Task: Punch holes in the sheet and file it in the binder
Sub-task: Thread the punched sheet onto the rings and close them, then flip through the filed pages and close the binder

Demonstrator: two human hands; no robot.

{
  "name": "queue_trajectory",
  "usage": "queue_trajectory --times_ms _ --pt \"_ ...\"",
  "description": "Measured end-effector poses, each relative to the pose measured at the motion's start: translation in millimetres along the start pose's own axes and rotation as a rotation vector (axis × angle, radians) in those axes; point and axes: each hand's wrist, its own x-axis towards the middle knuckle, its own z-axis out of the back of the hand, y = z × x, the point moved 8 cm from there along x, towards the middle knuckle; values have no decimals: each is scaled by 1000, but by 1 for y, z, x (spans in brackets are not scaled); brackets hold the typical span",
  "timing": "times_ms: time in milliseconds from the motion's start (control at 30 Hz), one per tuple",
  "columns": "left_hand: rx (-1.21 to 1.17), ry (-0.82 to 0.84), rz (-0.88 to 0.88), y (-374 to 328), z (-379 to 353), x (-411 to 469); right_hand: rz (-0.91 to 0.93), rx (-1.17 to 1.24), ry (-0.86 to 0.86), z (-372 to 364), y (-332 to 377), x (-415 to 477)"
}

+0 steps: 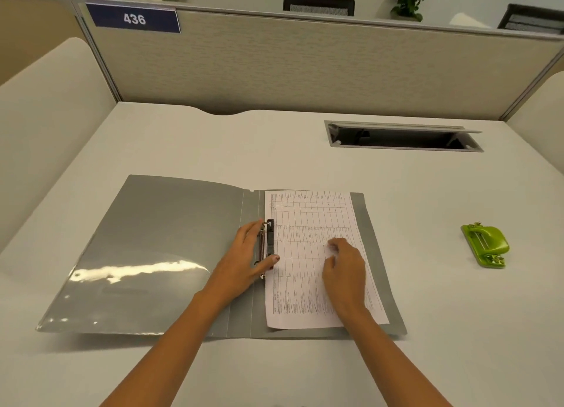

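Head view: printed sheet [308, 254] — flat in open grey binder [158, 254].

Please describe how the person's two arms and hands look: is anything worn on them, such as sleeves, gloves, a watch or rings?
Both forearms are bare as far as the picture shows: no sleeves, gloves, watch or bracelet. The left hand has dark red polish on the thumbnail, which is the only marking visible. The right hand shows no ring; its nails are too blurred to judge.

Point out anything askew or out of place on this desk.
Nothing much. The sheet lies slightly crooked in the open binder, its bottom right corner near the cover's edge. The hole punch sits apart, right.
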Motion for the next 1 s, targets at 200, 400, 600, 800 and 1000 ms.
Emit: queue_trajectory --times_ms 200,400,600,800,1000 --pt "-9 -68 37 -5 -3 -9 -281 -432 8 43 -30 -25" --pt "-10 -37 72 0 -17 -22 -444 -600 103 55 -41 -53" --pt "90 -13 85 9 -27 -23 -530 -604 134 54 -41 -57" --pt "60 -25 94 8 -27 -22 -595 -600 210 57 -46 -51" --pt "13 -41 93 9 -23 -21 -648 -472 279 49 -47 -46"
